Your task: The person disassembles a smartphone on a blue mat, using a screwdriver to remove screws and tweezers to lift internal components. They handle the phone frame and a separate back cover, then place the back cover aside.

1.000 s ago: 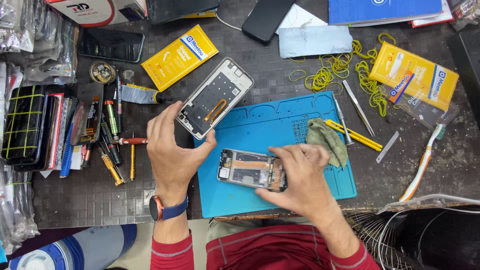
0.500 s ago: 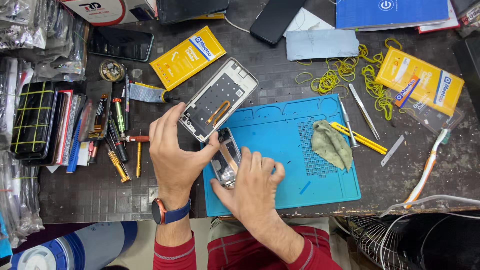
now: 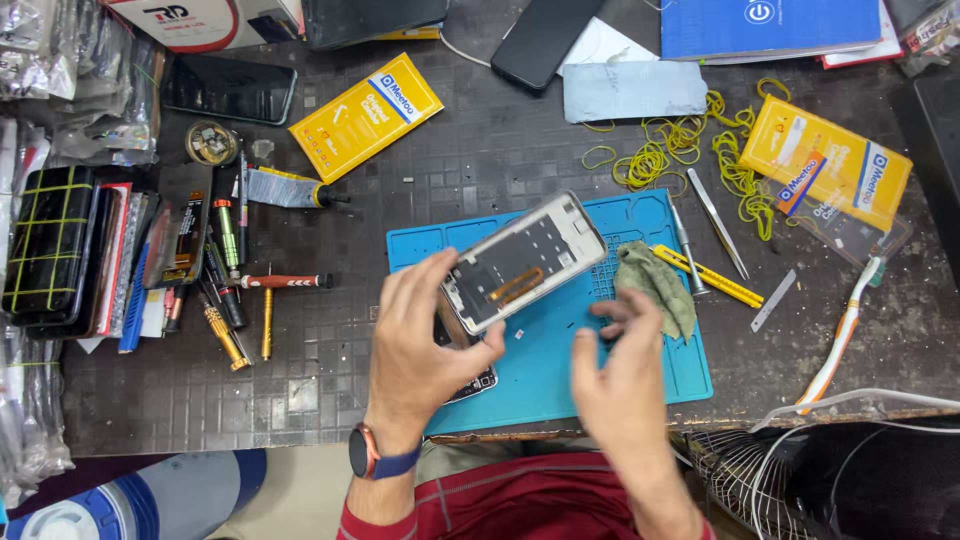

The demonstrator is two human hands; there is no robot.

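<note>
Your left hand [image 3: 425, 340] holds a phone frame [image 3: 523, 262] — a pale, open shell with a dark inner plate and a small orange strip — lifted above the blue work mat [image 3: 640, 370] at the centre of the desk [image 3: 480, 160]. The grip pinches the frame's lower left end, thumb on the near edge and fingers curled round the far side. Under that hand, partly hidden, a second dark phone part [image 3: 470, 380] lies on the mat.

Your right hand [image 3: 625, 375] hovers just right of the frame, fingers spread and holding nothing; it is blurred.

The frame looks light, thin and stiff, yet likely easy to bend or crack — and the orange strip reads as a delicate ribbon cable. Hold it by the long outer edges, not by the inner plate.

A crumpled green cloth [image 3: 660, 285] sits on the mat's right side, with a yellow craft knife [image 3: 710, 277] and metal tweezers [image 3: 717, 233] beyond it. Screwdrivers [image 3: 240, 300] lie to the left, yellow rubber bands [image 3: 690, 150] to the upper right.

Half a second ago your right hand was pressed over the dark part on the mat, close against the left hand. It has since let go and drawn back to the right, and the frame has tilted and shifted rightward over the mat
</note>
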